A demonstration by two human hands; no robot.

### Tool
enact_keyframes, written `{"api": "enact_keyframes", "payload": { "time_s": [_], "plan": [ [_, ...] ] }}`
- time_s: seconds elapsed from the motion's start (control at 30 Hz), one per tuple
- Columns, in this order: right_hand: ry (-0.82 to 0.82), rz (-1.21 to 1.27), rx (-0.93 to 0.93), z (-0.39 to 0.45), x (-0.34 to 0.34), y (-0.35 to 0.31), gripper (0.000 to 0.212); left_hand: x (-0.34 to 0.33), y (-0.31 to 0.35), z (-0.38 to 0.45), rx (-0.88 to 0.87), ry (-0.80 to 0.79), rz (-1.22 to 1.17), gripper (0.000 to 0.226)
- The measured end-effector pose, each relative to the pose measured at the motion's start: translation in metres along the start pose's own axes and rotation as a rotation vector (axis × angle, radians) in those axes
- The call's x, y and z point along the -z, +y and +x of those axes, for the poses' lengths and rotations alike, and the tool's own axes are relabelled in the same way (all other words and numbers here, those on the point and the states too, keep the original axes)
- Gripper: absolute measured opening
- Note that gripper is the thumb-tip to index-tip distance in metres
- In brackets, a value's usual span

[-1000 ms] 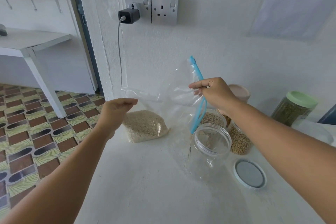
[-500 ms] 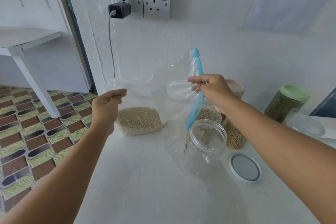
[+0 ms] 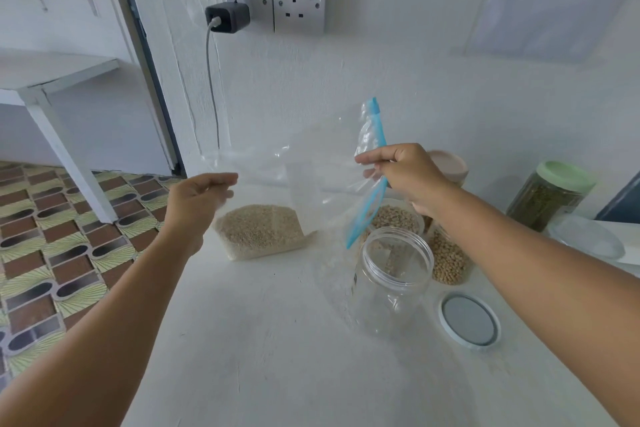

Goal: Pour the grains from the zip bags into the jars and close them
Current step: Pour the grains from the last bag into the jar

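Note:
A clear zip bag (image 3: 311,184) with a blue zip strip (image 3: 369,198) hangs above the white counter, pale grains (image 3: 263,229) heaped in its lower left corner. My left hand (image 3: 197,201) pinches the bag's left edge. My right hand (image 3: 405,173) pinches the bag near the blue strip. An open, empty clear jar (image 3: 391,284) stands just below the strip's lower end. Its white lid (image 3: 469,321) lies flat to the right. Behind the empty jar stand two jars of beige beans: an open one (image 3: 394,218) and another (image 3: 448,260) partly hidden by my right forearm.
A jar of green grains with a green lid (image 3: 550,194) stands at the right by the wall. A clear lid or dish (image 3: 585,236) lies beside it. Sockets with a plugged charger (image 3: 227,17) are on the wall. The counter's left edge drops to a tiled floor (image 3: 52,236).
The bag has tilted a little, with the grains staying in the lower left corner. Both hands keep their grip; the view has shifted slightly.

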State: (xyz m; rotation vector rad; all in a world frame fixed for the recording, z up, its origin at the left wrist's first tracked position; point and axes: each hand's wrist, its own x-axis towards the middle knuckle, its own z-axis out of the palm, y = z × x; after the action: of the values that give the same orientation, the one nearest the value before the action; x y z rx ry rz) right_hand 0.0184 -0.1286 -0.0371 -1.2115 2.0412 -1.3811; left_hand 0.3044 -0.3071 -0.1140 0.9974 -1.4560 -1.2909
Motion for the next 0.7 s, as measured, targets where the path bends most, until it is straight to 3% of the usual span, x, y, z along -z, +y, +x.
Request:
{"api": "enact_keyframes", "payload": {
  "time_s": [0.17, 0.3, 0.37, 0.5, 0.63, 0.7],
  "plan": [
    [0.009, 0.026, -0.012, -0.001, -0.006, 0.007, 0.042, 0.005, -0.005, -0.008, 0.018, -0.057, -0.011, 0.034],
    [-0.042, 0.016, 0.014, -0.002, -0.008, 0.005, 0.041, 0.014, -0.016, -0.018, 0.109, -0.369, 0.025, 0.032],
    [-0.087, 0.019, 0.024, -0.001, -0.009, 0.006, 0.037, 0.016, -0.020, -0.022, 0.119, -0.420, 0.050, 0.037],
    [-0.226, -0.074, 0.006, 0.002, -0.013, 0.012, 0.030, 0.013, -0.020, -0.022, 0.025, -0.335, 0.122, 0.035],
    [-0.114, -0.070, 0.007, 0.006, -0.013, 0.012, 0.032, 0.010, -0.017, -0.017, -0.051, -0.123, 0.022, 0.035],
    [-0.089, -0.081, -0.004, 0.007, -0.014, 0.014, 0.032, 0.011, -0.021, -0.020, 0.009, -0.155, -0.025, 0.035]
  ]
}}
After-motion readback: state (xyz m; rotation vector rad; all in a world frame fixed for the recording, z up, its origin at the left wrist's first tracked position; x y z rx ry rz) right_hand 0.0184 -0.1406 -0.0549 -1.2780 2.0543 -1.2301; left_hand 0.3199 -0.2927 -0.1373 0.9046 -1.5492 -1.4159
